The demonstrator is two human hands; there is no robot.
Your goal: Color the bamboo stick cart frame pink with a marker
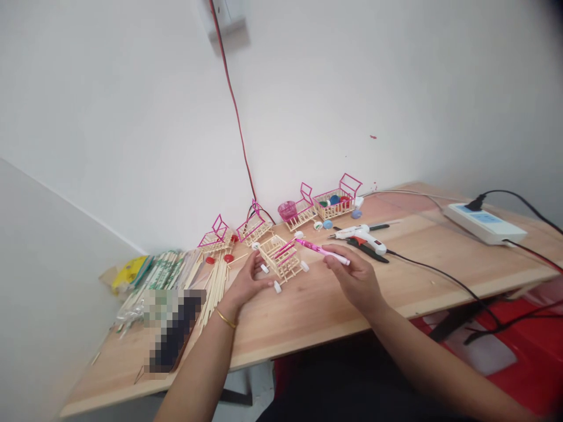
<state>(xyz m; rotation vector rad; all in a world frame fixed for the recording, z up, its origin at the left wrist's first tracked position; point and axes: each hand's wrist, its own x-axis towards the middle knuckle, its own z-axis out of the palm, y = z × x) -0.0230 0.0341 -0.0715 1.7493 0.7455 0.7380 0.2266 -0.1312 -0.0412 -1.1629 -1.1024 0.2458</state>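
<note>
Pink-edged carts [334, 213] behind, glue gun [357, 234] beyond, right hand [358, 282] clamped on pink marker [315, 248], left hand [243, 284] half-open against white-wheeled cart [284, 262]

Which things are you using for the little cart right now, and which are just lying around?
In use now:
- pink pen, in the right hand
- stick cart with white wheels, left hand beside it

Seemingly just lying about for now:
- glue gun
- loose sticks
- white power strip

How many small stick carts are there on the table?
5: the front cart beside the left hand; behind it, the far-left cart, the middle-left cart, the middle-right cart and the far-right cart.
</note>
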